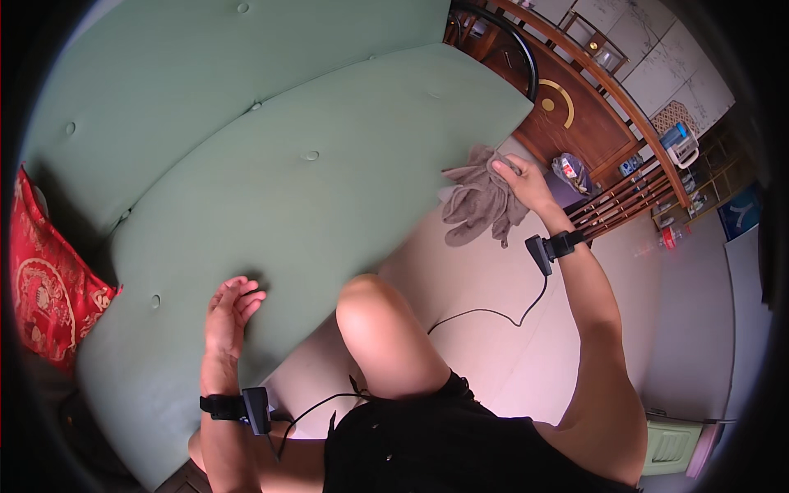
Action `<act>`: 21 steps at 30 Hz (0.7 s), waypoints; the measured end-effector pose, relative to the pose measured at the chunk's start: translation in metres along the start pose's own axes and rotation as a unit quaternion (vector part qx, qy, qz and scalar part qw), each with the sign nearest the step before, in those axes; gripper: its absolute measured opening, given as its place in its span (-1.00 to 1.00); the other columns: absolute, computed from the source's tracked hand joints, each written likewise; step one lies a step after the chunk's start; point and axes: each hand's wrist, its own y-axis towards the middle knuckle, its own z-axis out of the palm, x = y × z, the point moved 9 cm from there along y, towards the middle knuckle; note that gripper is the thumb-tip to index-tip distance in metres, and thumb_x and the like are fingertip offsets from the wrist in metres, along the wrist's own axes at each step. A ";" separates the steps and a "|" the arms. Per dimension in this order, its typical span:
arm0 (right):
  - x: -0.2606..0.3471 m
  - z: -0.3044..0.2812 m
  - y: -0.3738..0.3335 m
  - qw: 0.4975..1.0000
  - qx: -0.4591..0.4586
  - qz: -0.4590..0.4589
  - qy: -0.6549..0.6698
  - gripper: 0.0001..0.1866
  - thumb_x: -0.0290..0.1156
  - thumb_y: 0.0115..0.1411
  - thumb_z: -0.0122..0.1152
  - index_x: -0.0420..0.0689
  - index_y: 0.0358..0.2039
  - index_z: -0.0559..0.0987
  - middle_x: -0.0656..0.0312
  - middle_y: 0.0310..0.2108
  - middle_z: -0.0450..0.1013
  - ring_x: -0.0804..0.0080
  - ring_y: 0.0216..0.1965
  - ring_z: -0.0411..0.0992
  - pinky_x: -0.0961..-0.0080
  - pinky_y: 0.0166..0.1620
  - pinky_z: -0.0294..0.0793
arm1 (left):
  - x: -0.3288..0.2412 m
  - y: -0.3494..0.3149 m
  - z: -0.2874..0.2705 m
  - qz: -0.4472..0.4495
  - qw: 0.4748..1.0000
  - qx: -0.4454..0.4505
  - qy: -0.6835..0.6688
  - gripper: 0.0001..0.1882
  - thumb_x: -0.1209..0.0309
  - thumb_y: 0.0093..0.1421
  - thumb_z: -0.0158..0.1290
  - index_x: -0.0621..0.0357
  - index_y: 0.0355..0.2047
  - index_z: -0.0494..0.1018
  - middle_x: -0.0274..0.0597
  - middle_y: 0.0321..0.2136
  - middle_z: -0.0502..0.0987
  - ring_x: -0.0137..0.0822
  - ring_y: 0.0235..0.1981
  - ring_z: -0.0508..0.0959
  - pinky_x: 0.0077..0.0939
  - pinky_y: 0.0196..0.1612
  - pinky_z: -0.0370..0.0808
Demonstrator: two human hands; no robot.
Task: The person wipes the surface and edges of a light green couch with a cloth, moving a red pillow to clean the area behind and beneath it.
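Note:
A bunched grey-brown cloth [478, 204] hangs from my right hand [526, 182], its folds drooping past the front edge of the green padded sofa [329, 205]. My right fingers are closed on the cloth's upper corner, thumb on top. Over the near left part of the seat, my left hand [231, 311] is held with fingers loosely curled and apart, holding nothing. Whether it touches the cushion I cannot tell. Each wrist wears a black strap with a small device and a cable.
A red patterned cushion [53, 283] leans at the sofa's left end. Beyond the right end stand a black curved armrest [526, 53] and a wooden cabinet [567, 107]. A plastic-wrapped package [570, 172] lies near my right hand. My bent knee [370, 312] is against the sofa front.

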 end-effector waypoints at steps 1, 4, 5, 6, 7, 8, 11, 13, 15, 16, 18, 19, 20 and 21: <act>0.031 0.011 0.003 0.996 0.007 -0.071 0.058 -0.61 -0.10 0.31 0.18 -0.23 -0.21 0.58 0.33 -0.40 0.52 0.64 -0.30 0.34 0.59 -0.14 0.39 | -0.001 0.001 0.001 0.004 1.000 0.004 0.004 -0.76 0.30 0.40 -0.12 0.16 -0.11 0.44 -0.17 -0.20 0.58 -0.29 -0.22 0.63 -0.53 -0.14 0.58; 0.096 0.035 0.012 0.985 0.029 -0.128 0.111 -0.64 -0.14 0.32 0.17 -0.24 -0.23 0.57 0.41 -0.40 0.47 0.67 -0.30 0.32 0.63 -0.14 0.36 | -0.004 -0.002 0.003 0.007 1.000 0.002 -0.002 -0.76 0.32 0.41 -0.14 0.19 -0.13 0.44 -0.13 -0.22 0.59 -0.29 -0.25 0.64 -0.55 -0.16 0.59; 0.106 0.043 0.018 0.984 0.045 -0.126 0.117 -0.65 -0.16 0.33 0.16 -0.26 -0.24 0.55 0.44 -0.40 0.43 0.71 -0.29 0.29 0.66 -0.15 0.35 | -0.004 -0.002 0.002 0.006 1.000 0.000 -0.001 -0.76 0.34 0.41 -0.16 0.20 -0.12 0.44 -0.12 -0.21 0.59 -0.29 -0.25 0.64 -0.54 -0.16 0.59; 0.117 0.049 0.023 0.983 0.049 -0.132 0.120 -0.65 -0.16 0.33 0.16 -0.26 -0.24 0.55 0.44 -0.40 0.43 0.71 -0.29 0.29 0.66 -0.15 0.35 | -0.005 -0.001 0.002 0.010 1.000 -0.006 -0.003 -0.76 0.34 0.41 -0.16 0.20 -0.12 0.44 -0.12 -0.21 0.59 -0.29 -0.25 0.64 -0.54 -0.16 0.59; 0.127 0.059 0.027 0.974 0.076 -0.127 0.168 -0.68 -0.20 0.35 0.13 -0.25 -0.18 0.55 0.47 -0.33 0.44 0.73 -0.24 0.31 0.68 -0.11 0.34 | -0.005 -0.001 0.005 0.004 1.000 -0.004 -0.001 -0.77 0.35 0.41 -0.16 0.20 -0.12 0.44 -0.12 -0.21 0.59 -0.29 -0.25 0.64 -0.54 -0.16 0.59; 0.136 0.069 0.030 0.963 0.105 -0.122 0.214 -0.70 -0.24 0.38 0.10 -0.24 -0.12 0.55 0.50 -0.26 0.46 0.75 -0.19 0.32 0.70 -0.07 0.33 | -0.004 -0.003 0.006 -0.003 1.000 -0.002 -0.001 -0.77 0.35 0.40 -0.16 0.21 -0.12 0.43 -0.12 -0.21 0.59 -0.29 -0.25 0.64 -0.53 -0.16 0.59; 0.144 0.097 0.042 0.961 0.094 -0.111 0.234 -0.66 -0.24 0.37 0.11 -0.22 0.00 0.52 0.40 -0.17 0.48 0.67 -0.10 0.37 0.64 -0.01 0.34 | -0.007 -0.005 0.011 -0.011 1.000 -0.011 0.005 -0.76 0.35 0.41 -0.15 0.23 -0.13 0.43 -0.12 -0.22 0.59 -0.29 -0.24 0.64 -0.53 -0.16 0.59; 0.139 0.112 0.049 0.970 0.063 -0.102 0.211 -0.63 -0.24 0.36 0.12 -0.21 0.05 0.51 0.33 -0.12 0.49 0.61 -0.06 0.40 0.61 0.01 0.36 | -0.008 -0.005 0.012 -0.017 1.000 -0.002 0.007 -0.77 0.35 0.40 -0.13 0.24 -0.13 0.44 -0.12 -0.24 0.60 -0.31 -0.24 0.64 -0.54 -0.15 0.59; 0.134 0.110 0.052 0.987 -0.053 -0.149 -0.039 -0.57 -0.24 0.31 0.16 -0.13 0.14 0.47 0.18 0.02 0.45 0.37 0.02 0.42 0.51 0.06 0.37 | -0.008 -0.005 0.014 -0.020 1.000 -0.003 0.006 -0.77 0.35 0.40 -0.12 0.24 -0.13 0.44 -0.12 -0.24 0.60 -0.31 -0.24 0.64 -0.54 -0.14 0.58; 0.144 0.125 0.046 0.985 -0.010 -0.168 -0.043 -0.52 -0.20 0.27 0.19 -0.10 0.15 0.46 0.12 0.09 0.40 0.24 0.09 0.38 0.40 0.12 0.36 | -0.008 -0.005 0.012 -0.022 1.000 -0.004 0.008 -0.78 0.35 0.40 -0.12 0.24 -0.13 0.44 -0.13 -0.23 0.60 -0.31 -0.24 0.64 -0.54 -0.13 0.58; 0.163 0.158 0.022 0.968 0.054 -0.238 -0.057 -0.44 -0.09 0.20 0.24 0.02 0.19 0.44 0.09 0.19 0.31 0.09 0.21 0.28 0.20 0.24 0.26 | -0.008 -0.007 0.010 -0.022 1.000 -0.008 0.004 -0.78 0.36 0.39 -0.12 0.24 -0.13 0.43 -0.13 -0.23 0.59 -0.31 -0.23 0.63 -0.54 -0.12 0.58; 0.178 0.173 0.009 0.956 0.089 -0.261 -0.099 -0.39 -0.04 0.18 0.25 0.01 0.20 0.42 0.08 0.24 0.26 0.08 0.28 0.20 0.12 0.31 0.12 | -0.008 -0.007 0.010 -0.022 1.000 -0.005 0.009 -0.78 0.34 0.40 -0.12 0.22 -0.14 0.44 -0.15 -0.24 0.59 -0.31 -0.24 0.63 -0.54 -0.13 0.57; 0.188 0.189 -0.002 0.933 0.103 -0.313 -0.144 -0.31 0.01 0.14 0.28 0.01 0.24 0.38 0.06 0.28 0.21 0.07 0.32 0.12 0.05 0.35 0.00 | -0.008 -0.007 0.010 -0.023 1.000 -0.002 0.015 -0.77 0.32 0.41 -0.12 0.20 -0.14 0.44 -0.16 -0.24 0.60 -0.32 -0.24 0.63 -0.55 -0.14 0.57; 0.197 0.203 -0.010 0.915 0.108 -0.349 -0.172 -0.28 0.00 0.13 0.28 0.01 0.26 0.35 0.05 0.28 0.21 0.07 0.34 0.10 0.02 0.36 -0.03 | -0.008 -0.007 0.009 -0.023 1.000 -0.006 0.014 -0.77 0.32 0.41 -0.12 0.20 -0.14 0.44 -0.16 -0.24 0.60 -0.32 -0.24 0.63 -0.55 -0.14 0.57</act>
